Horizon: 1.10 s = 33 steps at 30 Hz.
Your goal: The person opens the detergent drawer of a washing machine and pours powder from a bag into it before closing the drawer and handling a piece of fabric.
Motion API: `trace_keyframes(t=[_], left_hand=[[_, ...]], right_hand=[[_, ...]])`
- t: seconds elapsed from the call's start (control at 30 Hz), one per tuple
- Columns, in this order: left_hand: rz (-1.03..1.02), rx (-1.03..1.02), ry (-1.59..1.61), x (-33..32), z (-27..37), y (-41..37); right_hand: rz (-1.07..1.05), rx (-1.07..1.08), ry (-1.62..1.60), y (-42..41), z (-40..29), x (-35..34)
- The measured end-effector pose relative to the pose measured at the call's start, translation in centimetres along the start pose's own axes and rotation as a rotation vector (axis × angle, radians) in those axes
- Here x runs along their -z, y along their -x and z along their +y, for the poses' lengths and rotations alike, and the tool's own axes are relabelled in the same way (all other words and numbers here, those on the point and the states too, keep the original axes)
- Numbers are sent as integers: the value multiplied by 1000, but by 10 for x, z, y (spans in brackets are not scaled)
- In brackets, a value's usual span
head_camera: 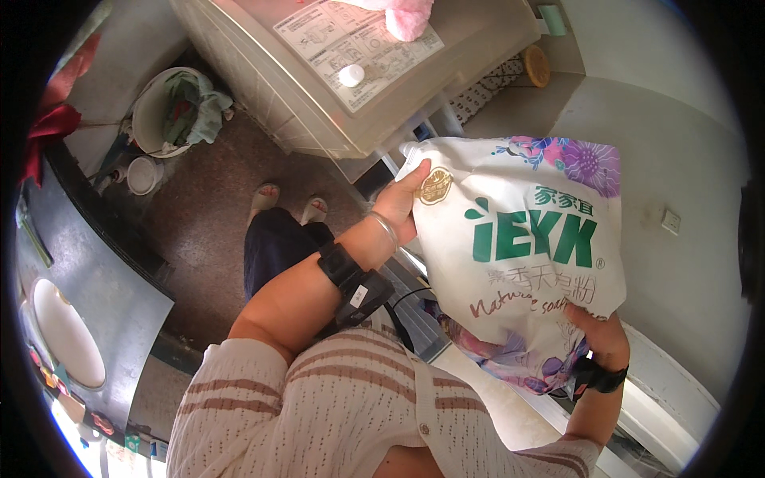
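Observation:
A large white soap-powder bag (520,239) with green lettering and purple flower print is held up in front of me by both hands. My left hand (399,200) grips its upper left edge, thumb on the printed face, just below a pale spout-like corner (409,149). At the lower right edge, my right hand (603,334) pinches the bag with the thumb in front. The fingers behind the bag are hidden. A small white cap (351,75) rests on top of a beige boxy appliance (334,119), apart from the bag.
A pink plush item (409,21) lies on the appliance's printed sheet (382,66). A white bucket (149,119) with cloths and a small white tub (143,175) stand on the brown floor (203,239). To the left is a grey counter (119,305) with a white oval object (69,334).

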<state>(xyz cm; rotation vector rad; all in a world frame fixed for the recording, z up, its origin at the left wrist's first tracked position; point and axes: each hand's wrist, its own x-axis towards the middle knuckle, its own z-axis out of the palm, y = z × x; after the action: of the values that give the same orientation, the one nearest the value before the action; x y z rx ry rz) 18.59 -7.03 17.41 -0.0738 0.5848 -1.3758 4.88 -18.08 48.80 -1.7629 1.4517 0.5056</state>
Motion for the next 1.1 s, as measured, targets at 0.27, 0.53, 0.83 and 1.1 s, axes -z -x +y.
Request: trace_keyframes(t=[0.27,0.53,0.83,1.1], left_hand=[[51,-8,-8,6,-3,3],[247,-107,-371,-9,-15,30],[292,-129,-479,-19,-23,34],[321,-194,-536,-16,-26,27]], right_hand=[[-9,41,331,12,-13,-6],[9,290,845,36,-19,-13],[4,281,799,28,-55,-28],[-27,378,737,25,-54,-34]])
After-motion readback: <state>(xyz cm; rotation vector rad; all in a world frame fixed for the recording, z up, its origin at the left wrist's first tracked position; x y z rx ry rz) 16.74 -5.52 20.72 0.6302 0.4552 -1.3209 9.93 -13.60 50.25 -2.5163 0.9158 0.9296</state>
